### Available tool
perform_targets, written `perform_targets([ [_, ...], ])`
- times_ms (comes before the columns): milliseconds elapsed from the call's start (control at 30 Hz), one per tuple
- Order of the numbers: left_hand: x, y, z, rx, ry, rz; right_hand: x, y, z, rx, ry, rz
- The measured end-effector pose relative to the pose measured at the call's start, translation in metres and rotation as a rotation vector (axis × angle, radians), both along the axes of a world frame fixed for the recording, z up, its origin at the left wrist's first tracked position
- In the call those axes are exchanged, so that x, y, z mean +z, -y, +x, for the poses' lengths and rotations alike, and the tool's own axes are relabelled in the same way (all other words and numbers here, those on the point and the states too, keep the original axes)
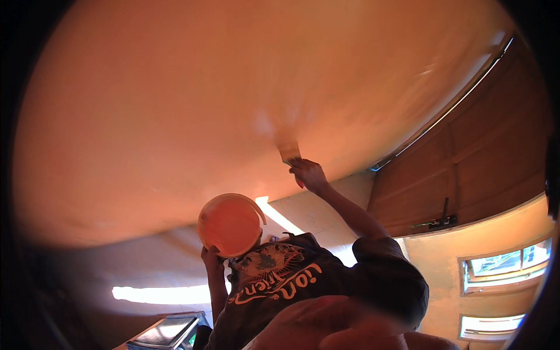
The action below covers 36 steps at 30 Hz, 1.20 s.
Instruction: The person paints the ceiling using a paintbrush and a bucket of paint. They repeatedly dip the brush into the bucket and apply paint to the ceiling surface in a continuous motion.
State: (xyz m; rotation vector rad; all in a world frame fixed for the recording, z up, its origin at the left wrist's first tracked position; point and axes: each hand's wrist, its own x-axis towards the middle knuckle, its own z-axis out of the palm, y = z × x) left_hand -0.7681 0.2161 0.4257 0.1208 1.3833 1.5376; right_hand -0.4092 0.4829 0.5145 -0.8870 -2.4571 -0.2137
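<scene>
My right hand (308, 173) is raised, its fingers closed round a wide, flat paintbrush (290, 153). The brush's bristle end lies against the orange wall (175, 116), and the surface just above it has a wet-looking sheen. Lower and to the left, my left hand (212, 255) grips a round bucket (203, 217) at its lower left edge. The bucket's inside looks orange-red; how much paint it holds I cannot tell. A curved handle hangs along its right side.
A large brown door (466, 140) with a dark latch (440, 221) stands at the right. Beyond it is a yellowish wall with two small windows (507, 265). A glossy-topped box-like object (166, 333) sits low at the left. Bright sunlight streaks cross the floor (326, 210).
</scene>
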Motion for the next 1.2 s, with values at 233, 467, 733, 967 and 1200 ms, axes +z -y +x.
perform_targets([
  [233, 0.002, 0.000, -0.019, -0.042, -0.001, -0.007, 0.030, -0.056, 0.030, -0.048, 0.030, -0.454],
  [467, 0.019, -0.002, -0.027, -0.048, -0.022, -0.088, 0.238, -0.068, 0.049, 0.104, 0.143, -0.136],
  [733, 0.005, -0.006, -0.068, -0.105, -0.054, -0.084, 0.320, -0.035, 0.043, -0.075, -0.248, 0.203],
  [967, -0.006, 0.008, -0.105, -0.180, -0.022, -0.060, 0.159, -0.050, 0.008, -0.281, -0.327, 0.479],
  [1200, -0.008, 0.015, -0.134, -0.165, 0.033, -0.066, 0.024, -0.010, -0.038, -0.313, -0.388, 0.189],
])
